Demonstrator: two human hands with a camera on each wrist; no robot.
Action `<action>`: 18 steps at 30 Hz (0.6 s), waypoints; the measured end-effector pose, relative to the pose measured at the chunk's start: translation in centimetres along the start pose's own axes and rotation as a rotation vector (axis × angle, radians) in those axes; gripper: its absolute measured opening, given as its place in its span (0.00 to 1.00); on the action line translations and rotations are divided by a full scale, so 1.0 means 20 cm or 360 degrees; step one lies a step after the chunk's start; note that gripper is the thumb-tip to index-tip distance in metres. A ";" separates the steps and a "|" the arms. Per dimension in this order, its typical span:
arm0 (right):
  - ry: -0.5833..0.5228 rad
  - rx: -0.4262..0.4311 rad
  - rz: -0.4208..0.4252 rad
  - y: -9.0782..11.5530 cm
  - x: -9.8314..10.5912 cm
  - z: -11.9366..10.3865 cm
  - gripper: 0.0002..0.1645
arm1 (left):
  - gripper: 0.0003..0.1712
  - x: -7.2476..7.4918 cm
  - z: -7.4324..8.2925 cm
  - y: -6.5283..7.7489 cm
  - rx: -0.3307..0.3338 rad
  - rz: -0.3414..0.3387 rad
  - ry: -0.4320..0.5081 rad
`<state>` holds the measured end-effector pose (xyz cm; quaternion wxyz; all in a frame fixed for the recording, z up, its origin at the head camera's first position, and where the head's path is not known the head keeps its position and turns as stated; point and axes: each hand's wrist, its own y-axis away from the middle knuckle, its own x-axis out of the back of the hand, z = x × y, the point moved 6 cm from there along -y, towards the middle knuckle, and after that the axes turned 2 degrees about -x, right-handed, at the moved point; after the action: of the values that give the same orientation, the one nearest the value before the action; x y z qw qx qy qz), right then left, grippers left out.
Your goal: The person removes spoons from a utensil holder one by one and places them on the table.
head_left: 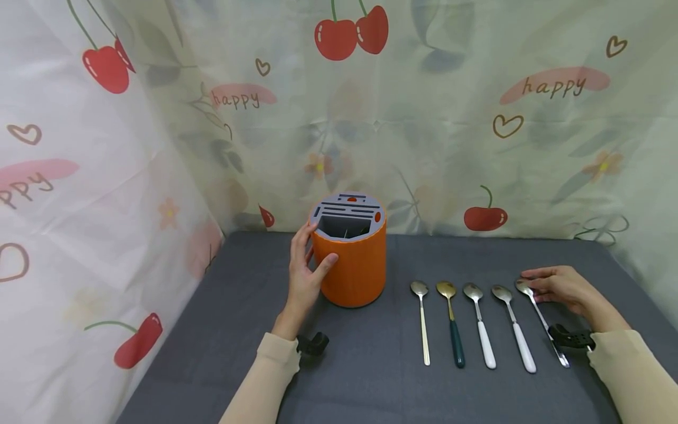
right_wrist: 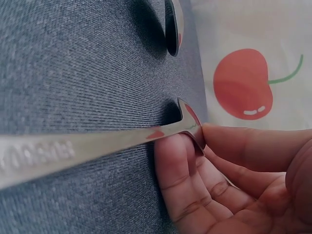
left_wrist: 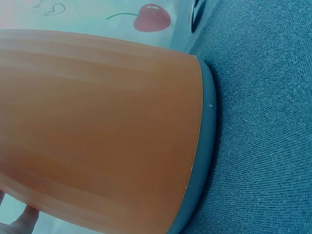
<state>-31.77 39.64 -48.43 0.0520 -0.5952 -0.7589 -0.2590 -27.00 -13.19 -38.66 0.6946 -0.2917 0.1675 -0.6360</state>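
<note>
An orange round knife holder (head_left: 354,271) with a grey slotted top stands upright at the middle of the table. My left hand (head_left: 303,280) holds its left side, thumb on the front and fingers round the side near the rim. In the left wrist view the orange wall (left_wrist: 102,126) fills much of the picture. At the right, my right hand (head_left: 574,294) pinches the bowl end of the rightmost spoon (head_left: 544,324), all silver. In the right wrist view thumb and fingers grip the bowl of this spoon (right_wrist: 107,144); its handle slants towards the camera.
Left of the gripped spoon lie a white-handled spoon (head_left: 521,347), another white-handled spoon (head_left: 485,344), a gold spoon (head_left: 455,341) with a dark green handle and a slim pale-handled spoon (head_left: 424,335). A patterned curtain (head_left: 424,147) hangs behind the grey tabletop (head_left: 228,353).
</note>
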 end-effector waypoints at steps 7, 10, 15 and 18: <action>0.0034 -0.0053 0.0008 0.02 -0.01 0.00 0.27 | 0.40 0.00 0.00 0.00 0.0002 0.0000 -0.0006; 0.0020 -0.0065 0.0008 0.02 -0.02 0.00 0.26 | 0.40 0.00 0.00 0.00 0.0001 0.0001 0.0001; 0.0029 -0.0062 0.0018 0.04 -0.02 -0.01 0.26 | 0.40 0.00 0.00 0.00 0.0004 0.0000 0.0009; 0.0039 -0.0056 0.0024 0.04 -0.02 -0.01 0.27 | 0.40 0.00 0.00 0.00 0.0009 -0.0001 0.0006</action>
<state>-30.93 39.26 -48.15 0.0527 -0.5984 -0.7491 -0.2792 -26.97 -13.23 -38.57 0.6947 -0.2887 0.1669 -0.6373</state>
